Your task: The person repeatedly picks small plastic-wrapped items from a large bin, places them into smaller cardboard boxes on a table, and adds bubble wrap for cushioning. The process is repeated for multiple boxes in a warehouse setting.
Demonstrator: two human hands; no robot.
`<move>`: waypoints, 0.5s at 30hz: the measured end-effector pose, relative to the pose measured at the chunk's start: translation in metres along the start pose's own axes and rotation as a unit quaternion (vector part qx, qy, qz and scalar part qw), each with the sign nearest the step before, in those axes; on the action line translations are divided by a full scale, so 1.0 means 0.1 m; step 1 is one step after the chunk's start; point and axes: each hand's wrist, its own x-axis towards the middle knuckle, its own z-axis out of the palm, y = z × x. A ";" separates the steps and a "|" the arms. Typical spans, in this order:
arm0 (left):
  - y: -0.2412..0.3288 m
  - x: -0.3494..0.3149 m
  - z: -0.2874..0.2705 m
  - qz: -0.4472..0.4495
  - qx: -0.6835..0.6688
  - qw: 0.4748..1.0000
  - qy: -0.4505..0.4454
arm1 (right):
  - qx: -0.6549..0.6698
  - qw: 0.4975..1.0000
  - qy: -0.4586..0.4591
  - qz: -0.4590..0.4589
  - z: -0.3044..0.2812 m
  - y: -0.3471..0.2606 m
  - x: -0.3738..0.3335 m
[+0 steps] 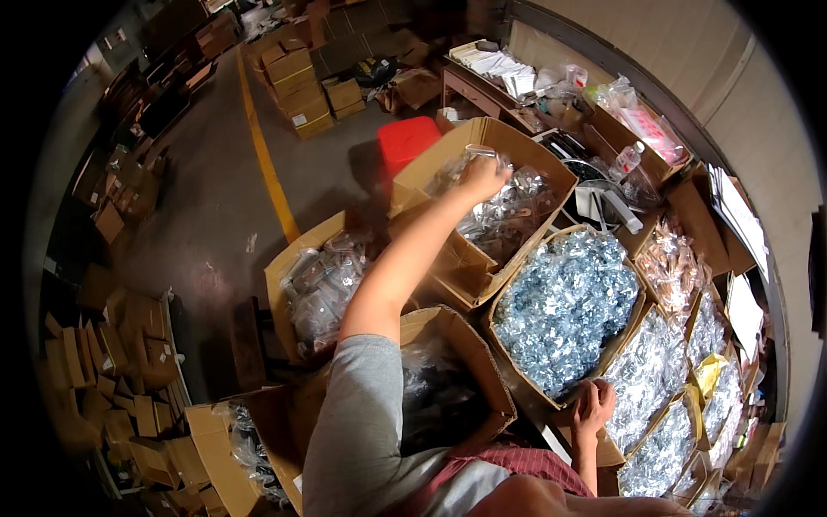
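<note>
My left arm, in a grey sleeve, stretches forward over a large open cardboard box (530, 155). Inside it lie clear plastic packets (517, 207) with metal-looking parts. My left hand (485, 178) is closed, with a small clear packet (481, 151) showing at its fingertips. Close to my body, my right hand (593, 407) has curled fingers at the near corner of a carton (642, 297) heaped with shiny bluish clear packets (564, 310). Whatever those fingers may hold is hidden.
Left of my arm stands a carton of clear packets (323, 289); nearer is one with dark contents (435, 392). More cartons of silvery packets (650, 362) crowd the right. A red stool (407, 142), a cluttered desk (474, 90) and stacked boxes (297, 86) lie beyond.
</note>
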 end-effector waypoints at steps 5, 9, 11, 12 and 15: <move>0.16 -0.53 -0.84 0.038 -0.599 0.783 0.165 | -0.002 1.000 -0.014 -0.006 0.02 0.03 -0.02; -0.39 -1.47 -1.47 -0.015 -0.516 0.816 0.262 | -0.005 1.000 -0.013 0.004 0.03 -0.01 -0.07; -1.05 -1.97 -1.45 -0.191 -0.468 0.823 0.260 | -0.032 0.999 -0.014 0.011 0.08 0.01 -0.10; -1.47 -2.20 -1.23 -0.208 -0.372 0.857 0.290 | -0.026 1.000 0.000 -0.004 0.10 -0.03 -0.05; -2.29 -2.88 -0.74 -0.392 -0.090 0.909 0.105 | -0.028 0.999 0.009 -0.016 0.11 -0.10 0.03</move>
